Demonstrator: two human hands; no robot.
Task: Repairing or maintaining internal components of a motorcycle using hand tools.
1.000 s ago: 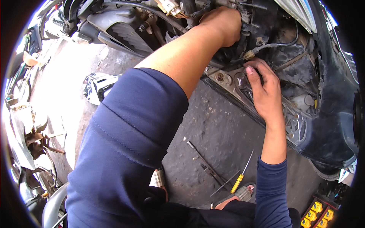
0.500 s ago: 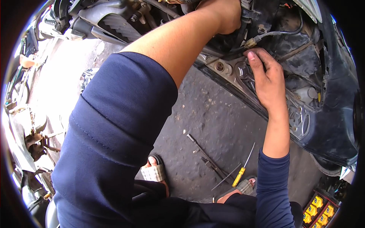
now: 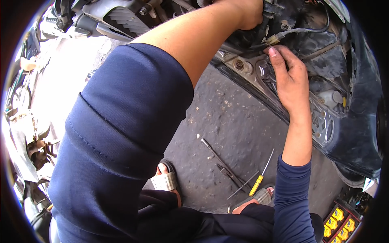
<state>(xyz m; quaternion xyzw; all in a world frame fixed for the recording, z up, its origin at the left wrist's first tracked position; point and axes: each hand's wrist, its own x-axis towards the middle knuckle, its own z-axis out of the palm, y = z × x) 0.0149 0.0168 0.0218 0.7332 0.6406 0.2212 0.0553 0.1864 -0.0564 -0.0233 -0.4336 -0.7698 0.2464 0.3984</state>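
Note:
My left hand (image 3: pixel 247 14) reaches up into the exposed innards of a dark scooter body (image 3: pixel 352 125), among black hoses and parts, its fingers hidden. My right hand (image 3: pixel 291 83) is curled at a metal frame rail (image 3: pixel 247 67), thumb and fingertips close together beside a black hose; what they grip, if anything, is unclear. A cable with a pale connector (image 3: pixel 274 39) runs just above it. A white reservoir (image 3: pixel 330 97) lies to its right, and a slatted dark plastic part (image 3: pixel 125 20) is left of my left hand.
On the dark floor (image 3: pixel 219 105) below lie a yellow-handled screwdriver (image 3: pixel 256 186) and several dark metal tools (image 3: pixel 229 173), between my sandalled feet. A red box of yellow cases (image 3: pixel 338 224) is at lower right. Other vehicle parts (image 3: pixel 28 154) crowd the left edge.
Both hands appear higher in the picture, along with the scooter body around them, as the view shifts. My right hand keeps its curled position at the rail.

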